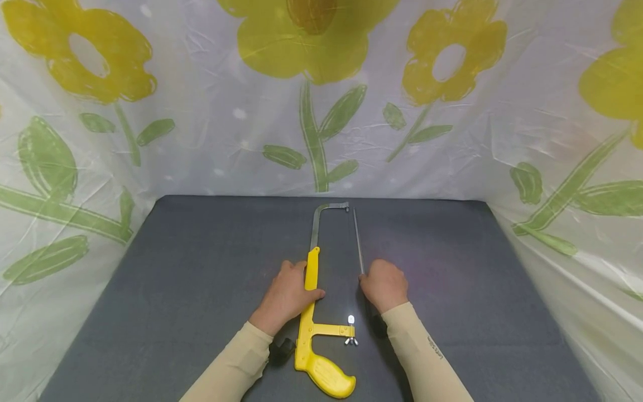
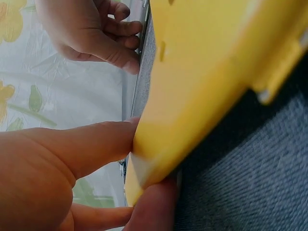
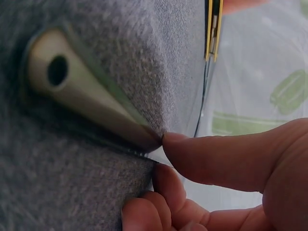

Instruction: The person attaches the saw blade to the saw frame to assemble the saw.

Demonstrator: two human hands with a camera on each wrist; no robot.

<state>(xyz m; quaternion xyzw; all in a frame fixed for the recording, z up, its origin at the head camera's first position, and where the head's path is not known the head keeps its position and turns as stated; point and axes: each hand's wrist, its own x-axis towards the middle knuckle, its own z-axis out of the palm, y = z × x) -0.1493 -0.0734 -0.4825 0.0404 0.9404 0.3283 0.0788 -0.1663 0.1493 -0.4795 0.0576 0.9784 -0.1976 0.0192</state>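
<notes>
A yellow hacksaw frame (image 1: 310, 271) lies lengthwise in the head view, its handle (image 1: 330, 377) toward me and its bent metal end (image 1: 329, 206) at the far side. My left hand (image 1: 285, 296) grips the yellow bar about midway, thumb laid across it. To the right, a thin hacksaw blade (image 1: 358, 237) runs beside the frame, apart from it. My right hand (image 1: 385, 285) pinches the blade between thumb and fingers; in the right wrist view the near blade end with its round hole (image 3: 57, 70) shows close over the cloth. A wing nut (image 1: 351, 341) sits on the frame's front arm.
The tools are on a dark grey cloth-covered table (image 1: 211, 251). A white sheet curtain (image 1: 201, 111) with yellow flowers and green leaves hangs along the table's back and sides.
</notes>
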